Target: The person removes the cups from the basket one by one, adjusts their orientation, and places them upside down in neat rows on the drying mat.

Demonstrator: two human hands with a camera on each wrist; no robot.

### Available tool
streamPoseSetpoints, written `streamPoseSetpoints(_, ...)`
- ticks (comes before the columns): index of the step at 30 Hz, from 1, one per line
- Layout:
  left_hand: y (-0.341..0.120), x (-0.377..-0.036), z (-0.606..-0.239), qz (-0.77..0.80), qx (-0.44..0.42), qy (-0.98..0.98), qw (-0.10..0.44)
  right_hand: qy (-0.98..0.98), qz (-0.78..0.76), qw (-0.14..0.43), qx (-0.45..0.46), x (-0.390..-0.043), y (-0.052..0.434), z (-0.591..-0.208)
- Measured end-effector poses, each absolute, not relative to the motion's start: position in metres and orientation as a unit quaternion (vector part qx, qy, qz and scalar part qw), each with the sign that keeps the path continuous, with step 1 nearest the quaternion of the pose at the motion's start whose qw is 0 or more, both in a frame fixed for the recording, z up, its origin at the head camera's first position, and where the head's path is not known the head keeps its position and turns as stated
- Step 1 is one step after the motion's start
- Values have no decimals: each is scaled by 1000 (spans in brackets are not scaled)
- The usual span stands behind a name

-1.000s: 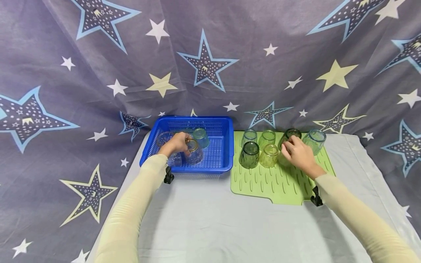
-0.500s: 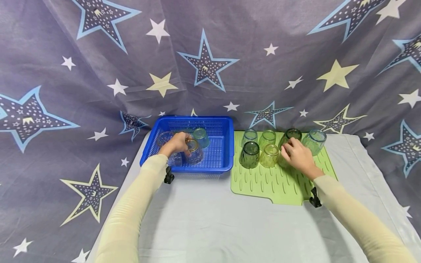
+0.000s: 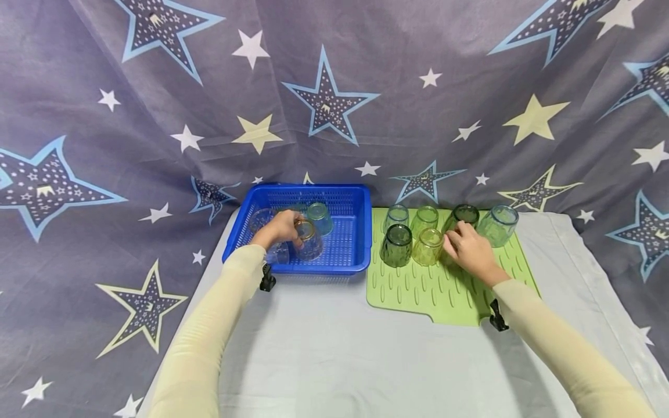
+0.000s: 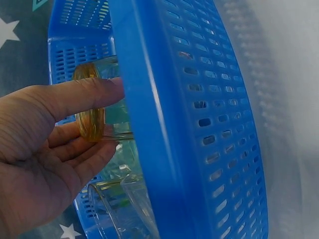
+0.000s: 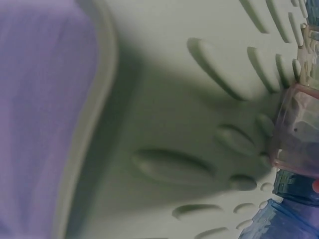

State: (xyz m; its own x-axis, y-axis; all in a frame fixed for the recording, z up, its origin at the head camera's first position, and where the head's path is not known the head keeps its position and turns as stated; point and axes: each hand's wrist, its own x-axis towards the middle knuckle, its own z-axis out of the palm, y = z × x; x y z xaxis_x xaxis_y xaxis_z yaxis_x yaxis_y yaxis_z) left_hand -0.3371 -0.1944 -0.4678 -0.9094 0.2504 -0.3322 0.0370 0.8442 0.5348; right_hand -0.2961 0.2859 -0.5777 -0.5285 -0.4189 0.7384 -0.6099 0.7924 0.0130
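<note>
In the blue plastic basket [image 3: 345,264], my left hand [image 3: 282,227] grips a clear drinking glass [image 3: 310,247] by its thick amber base [image 4: 89,119]. The thumb lies on one side and the fingers on the other. A teal glass [image 3: 320,219] stands just behind it, and other clear glasses [image 3: 278,253] are partly under the hand. Over the green drying mat [image 3: 413,299], my right hand [image 3: 470,249] holds a pinkish clear glass [image 5: 299,129], mostly hidden by the hand in the head view. A dark glass [image 3: 464,216] and a blue-rimmed glass [image 3: 498,226] stand close by.
Left of the right hand, several glasses stand upside down on the mat, including a yellow one [image 3: 428,248], a dark one [image 3: 396,247], a green one [image 3: 424,219] and a bluish one [image 3: 397,217]. A star-patterned cloth [image 3: 334,162] hangs behind the white-covered table [image 3: 334,348].
The right hand and forearm have shifted slightly left, the fingers staying beside the dark glass. My left hand keeps its grip on the amber-based glass, almost still.
</note>
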Motion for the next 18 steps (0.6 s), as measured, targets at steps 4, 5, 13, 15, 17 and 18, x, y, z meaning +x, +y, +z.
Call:
streamPoseSetpoints(4,-194,-338,-469,269,71,939,203,-862,128,388,300,-296,287,-579)
streamPoseSetpoints(5,-194,-338,-469,268,71,939,203,-861,128,389,300,-297,288,-579)
streamPoseSetpoints(13,-196,-338,-474,247,73,946,198,-856,135,397,302,-296,286,-580)
streamPoseSetpoints(15,-197,-339,-475,247,72,946,196,-856,137,397,300,-296,286,-580)
streamPoseSetpoints(17,-197,-339,-475,245,74,947,194,-856,138,398,299,-296,286,-580)
streamPoseSetpoints(18,-198,-339,-476,245,75,947,193,-857,139,398,298,-296,286,-580)
